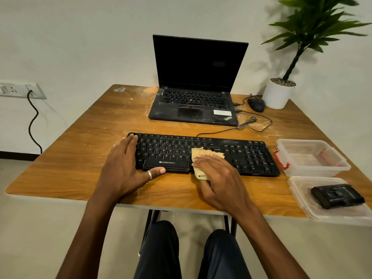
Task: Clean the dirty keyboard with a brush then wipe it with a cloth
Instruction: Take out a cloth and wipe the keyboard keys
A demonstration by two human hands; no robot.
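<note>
A black keyboard [241, 156] lies across the front half of the wooden table [84, 158]. My left hand [124, 168] grips its left end, fingers over the top corner and thumb along the front edge. My right hand [219, 182] presses a yellow cloth [201, 153] onto the keys near the keyboard's middle. Part of the cloth is hidden under my fingers. A black brush-like object [337, 195] rests on a clear lid at the right.
An open dusty laptop [193, 105] stands behind the keyboard, its cable [253, 125] looping to the right. A mouse [256, 104] and a white plant pot [278, 94] sit at the back right. A clear plastic box [314, 158] and its lid [302, 190] occupy the right edge.
</note>
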